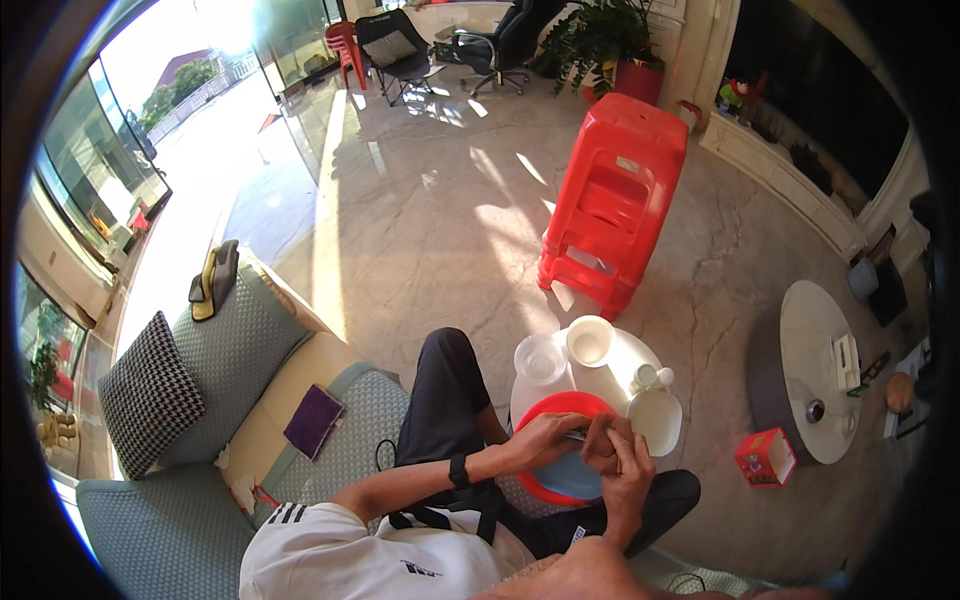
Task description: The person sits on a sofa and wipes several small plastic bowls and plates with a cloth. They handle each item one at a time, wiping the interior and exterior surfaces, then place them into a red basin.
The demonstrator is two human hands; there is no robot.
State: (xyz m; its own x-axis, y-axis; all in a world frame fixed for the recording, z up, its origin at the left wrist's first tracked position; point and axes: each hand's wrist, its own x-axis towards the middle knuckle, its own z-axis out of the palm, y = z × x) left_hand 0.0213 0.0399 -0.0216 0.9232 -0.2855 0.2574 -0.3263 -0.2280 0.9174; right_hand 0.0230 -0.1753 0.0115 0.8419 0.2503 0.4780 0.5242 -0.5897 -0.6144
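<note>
My right hand [628, 466] grips a soft-looking brown lump [598, 444], whose material I cannot make out. Against its left side is my left hand [544, 442], wearing a black wristband, its fingers curled around a thin greyish thing [576, 434] that is mostly hidden. Both hands are over a red basin [534, 417] with a light blue inside [566, 480], between my knees. A small white table [517, 401] carries a clear plastic bowl [540, 360], a white tub [591, 342], a small jar [645, 376] and a white squarish dish [655, 422].
Stacked red plastic stools [615, 202] stand just beyond the table. To the right are an oval table [814, 360] and a red box [765, 457] on the floor. A grey-green sofa [367, 405] at my left holds a purple cloth [314, 421] and a houndstooth cushion [154, 397].
</note>
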